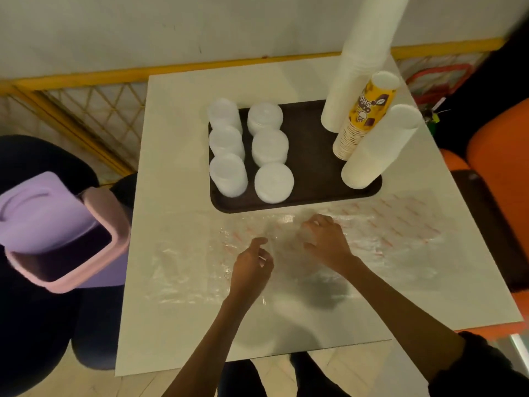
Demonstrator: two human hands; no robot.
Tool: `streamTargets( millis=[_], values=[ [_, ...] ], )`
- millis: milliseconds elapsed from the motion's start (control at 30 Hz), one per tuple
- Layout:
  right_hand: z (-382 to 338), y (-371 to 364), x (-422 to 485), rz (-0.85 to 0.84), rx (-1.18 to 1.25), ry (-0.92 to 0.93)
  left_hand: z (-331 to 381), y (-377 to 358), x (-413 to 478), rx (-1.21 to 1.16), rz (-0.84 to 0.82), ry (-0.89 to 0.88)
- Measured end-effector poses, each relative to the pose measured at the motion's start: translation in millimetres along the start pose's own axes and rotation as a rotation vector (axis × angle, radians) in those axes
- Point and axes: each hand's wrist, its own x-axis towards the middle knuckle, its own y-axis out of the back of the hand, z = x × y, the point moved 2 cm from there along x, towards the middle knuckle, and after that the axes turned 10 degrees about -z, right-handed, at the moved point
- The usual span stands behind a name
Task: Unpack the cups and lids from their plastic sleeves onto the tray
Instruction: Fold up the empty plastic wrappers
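Reaching over the near half of the counter (177, 138), we have both hands on the plastic sleeves (400, 233), which lie flat and overlapping from 8 o'clock round to 3 o'clock, their printed end close to the counter's right edge. The right hand (323, 239) has its grip closed on a bunched bit of the clear film. The left hand (252, 265), just beside it at 7 o'clock, curls loosely over the film, and we cannot tell whether its grip holds anything.

At 12 o'clock the brown tray (315, 156) sits with its near rim touching the sleeves. Six lid stacks (270, 147) fill its left part in two rows. A tall white cup stack (355, 67), a yellow printed cup stack (366, 116) and a shorter white cup stack (380, 147) crowd its right rim. A bare strip runs down the tray's middle.

Off the counter's left edge, at 9 o'clock, stands a pink bin (57, 233) with its lilac lid tipped open. An orange chair (498, 144) lies beyond the right edge.
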Motion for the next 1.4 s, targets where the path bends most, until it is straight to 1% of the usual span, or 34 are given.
streamTargets(
  millis=[67,200,333,433,567,633,700,767,867,933,1000,1033,1100,1200,1233,1333,1400],
  values=[
    [9,1,3,-0.03,0.0,0.016,2,-6,-3,-0.005,0.008,0.031],
    [13,4,9,-0.024,0.048,0.085,0,-10,-7,0.008,0.047,0.062],
    [12,7,9,0.026,0.252,0.121,-5,-5,-11,0.003,0.117,0.067],
    [8,15,4,-0.024,0.411,0.155,-10,2,-13,-0.022,0.19,0.083],
    [6,37,-7,-0.142,0.642,0.19,-13,13,-20,-0.123,0.348,0.106],
    [4,49,-15,-0.175,0.772,0.22,-12,16,-25,-0.241,0.416,0.098],
    [2,63,-23,-0.168,0.869,0.264,-11,19,-29,-0.39,0.432,0.081],
    [0,77,-32,-0.138,0.956,0.318,-10,20,-33,-0.606,0.369,0.067],
    [-3,95,-43,-0.119,1.153,0.37,3,14,-32,-0.965,0.149,0.097],
    [-5,102,-49,-0.123,1.265,0.389,20,7,-30,-1.101,-0.011,0.124],
    [-5,105,-52,-0.135,1.36,0.382,38,2,-27,-1.171,-0.139,0.123],
    [-4,105,-54,-0.14,1.413,0.366,45,1,-25,-1.18,-0.184,0.113],
    [1,102,-55,-0.112,1.516,0.318,54,1,-26,-1.174,-0.217,0.102],
    [11,91,-57,-0.061,1.575,0.203,57,4,-28,-1.158,-0.192,0.128],
    [14,86,-58,-0.08,1.558,0.165,54,5,-28,-1.126,-0.175,0.136],
    [16,69,-62,-0.22,1.456,0.122,47,11,-29,-1.009,-0.103,0.156],
    [17,60,-63,-0.282,1.479,0.127,44,17,-31,-0.939,-0.067,0.151]
  ],
)
